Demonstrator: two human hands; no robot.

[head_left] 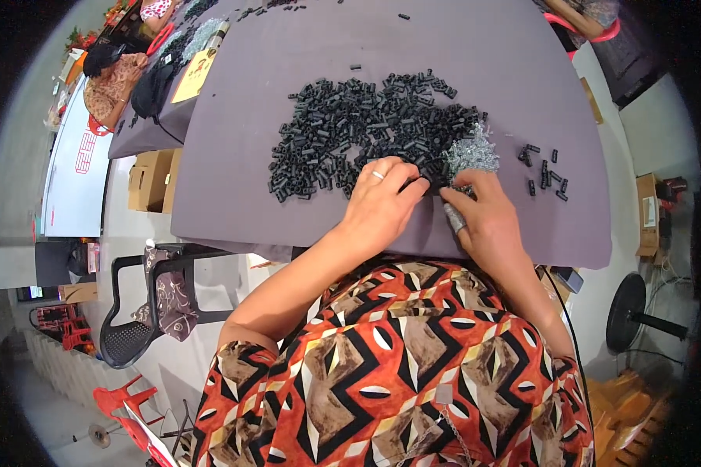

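A wide pile of small black tube-shaped pieces (327, 132) lies on the grey-covered table in front of me. Against its right side sits a heap of small shiny silver metal pieces (475, 152). At the pile's near edge, my left hand (383, 204) is closed, fingers curled and thumb pressed in; a ring is on one finger. My right hand (484, 212) is also closed, beside the silver heap, its thumb and fingertips drawn together close to the left hand. A grey wrap covers part of one right finger. Whatever the fingertips hold is too small and hidden to name.
Several loose black pieces (549, 175) lie apart at the right. The grey tablecloth (241, 156) reaches the near table edge. Further off are a yellow sheet (195, 75), another seated person (110, 86), a cardboard box (152, 180), a black chair (125, 331) and a round black stand base (625, 313).
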